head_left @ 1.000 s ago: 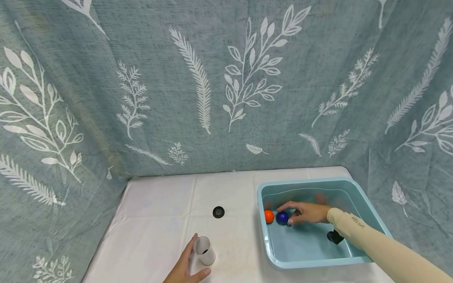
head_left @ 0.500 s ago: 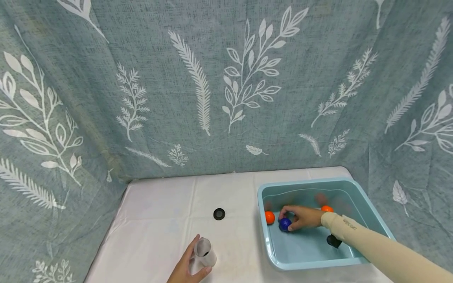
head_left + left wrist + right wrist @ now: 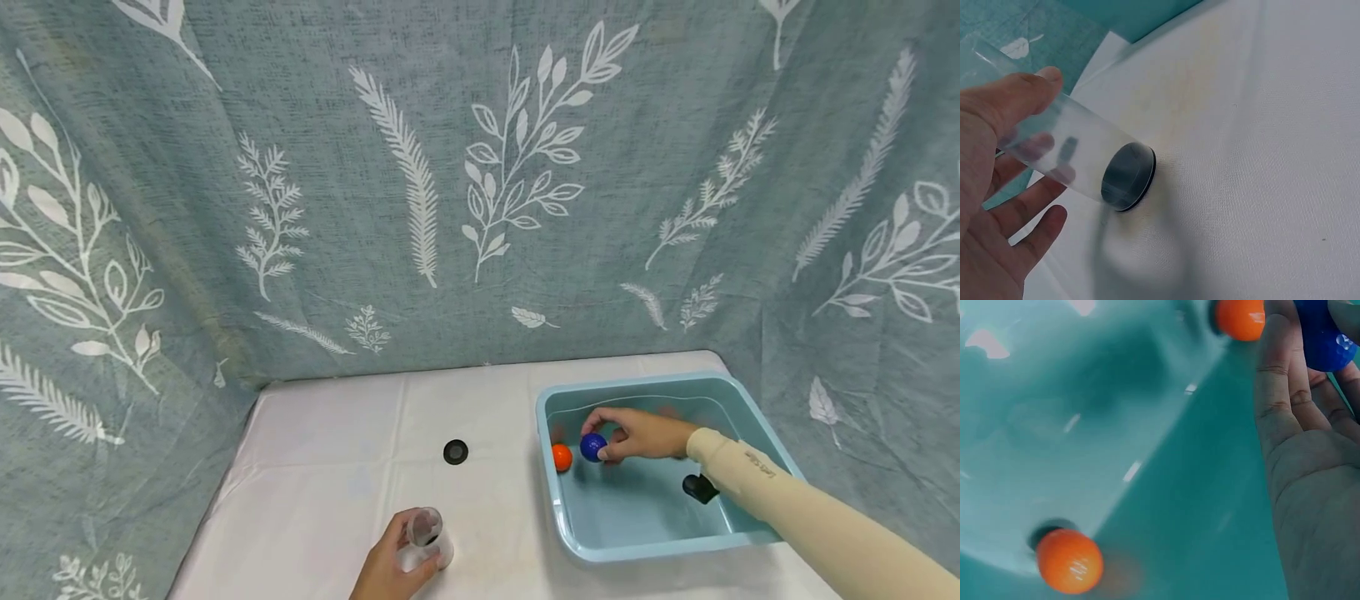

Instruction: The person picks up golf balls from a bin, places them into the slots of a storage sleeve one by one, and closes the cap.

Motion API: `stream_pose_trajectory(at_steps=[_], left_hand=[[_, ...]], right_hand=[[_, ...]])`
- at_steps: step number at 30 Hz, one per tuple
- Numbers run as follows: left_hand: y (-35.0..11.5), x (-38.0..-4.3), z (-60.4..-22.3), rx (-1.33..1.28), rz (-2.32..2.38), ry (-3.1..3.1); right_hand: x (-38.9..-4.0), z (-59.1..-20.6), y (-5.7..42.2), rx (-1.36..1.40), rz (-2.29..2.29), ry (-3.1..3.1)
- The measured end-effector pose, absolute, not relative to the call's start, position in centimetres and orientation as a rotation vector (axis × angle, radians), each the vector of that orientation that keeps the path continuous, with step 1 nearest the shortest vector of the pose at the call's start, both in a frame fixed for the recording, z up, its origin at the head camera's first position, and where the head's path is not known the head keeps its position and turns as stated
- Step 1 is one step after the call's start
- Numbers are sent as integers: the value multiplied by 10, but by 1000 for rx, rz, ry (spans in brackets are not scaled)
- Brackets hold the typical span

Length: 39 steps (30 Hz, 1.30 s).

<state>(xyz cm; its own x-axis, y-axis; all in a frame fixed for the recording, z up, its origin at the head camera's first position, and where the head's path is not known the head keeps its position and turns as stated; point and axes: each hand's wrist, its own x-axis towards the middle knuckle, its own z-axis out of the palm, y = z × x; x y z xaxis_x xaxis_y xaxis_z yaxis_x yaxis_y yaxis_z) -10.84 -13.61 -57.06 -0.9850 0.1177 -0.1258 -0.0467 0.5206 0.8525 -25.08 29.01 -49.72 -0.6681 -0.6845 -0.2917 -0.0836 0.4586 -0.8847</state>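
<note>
My left hand [image 3: 396,560] grips a clear plastic tube [image 3: 426,528], thumb on one side and fingers on the other. The tube's black end cap [image 3: 1129,177] is down at the white tabletop in the left wrist view. Over the blue bin my right hand [image 3: 647,432] pinches a blue dimpled golf ball [image 3: 593,447] between thumb and fingertips. An orange ball [image 3: 562,457] lies against the bin's left wall. The right wrist view shows a second orange ball [image 3: 1069,561], hidden by the hand and arm in the head view.
The light blue bin [image 3: 557,508] occupies the right side of the white-covered table [image 3: 322,467]. A round black cap [image 3: 455,452] lies flat between the tube and the back edge. Patterned curtains [image 3: 315,208] enclose the back and sides. A small black device [image 3: 700,488] is at my right wrist.
My right fingers have closed on the blue ball and raised it from the bin floor. My left hand has gone from loosely around the tube to holding it.
</note>
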Motion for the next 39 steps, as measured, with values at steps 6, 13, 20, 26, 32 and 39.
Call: stream_pose_trajectory(at_steps=[6, 13, 20, 26, 32, 39], left_hand=[[-135, -105, -568, 50, 1442, 2620], [-133, -100, -559, 94, 1456, 2625], [-126, -99, -544, 70, 1516, 2599], [-119, -100, -536, 164, 1602, 2648], [-116, -98, -525, 227, 1633, 2664], [-115, -95, -511, 236, 1624, 2745]], right_hand=[[-247, -477, 288, -674, -1230, 2084], [-241, -458, 287, -711, -1256, 2143], [-233, -441, 275, -725, -1345, 2193], [-224, -432, 243, -739, -1495, 2174], [-214, -422, 203, -761, -1641, 2103], [-198, -414, 165, -807, -1780, 2024]])
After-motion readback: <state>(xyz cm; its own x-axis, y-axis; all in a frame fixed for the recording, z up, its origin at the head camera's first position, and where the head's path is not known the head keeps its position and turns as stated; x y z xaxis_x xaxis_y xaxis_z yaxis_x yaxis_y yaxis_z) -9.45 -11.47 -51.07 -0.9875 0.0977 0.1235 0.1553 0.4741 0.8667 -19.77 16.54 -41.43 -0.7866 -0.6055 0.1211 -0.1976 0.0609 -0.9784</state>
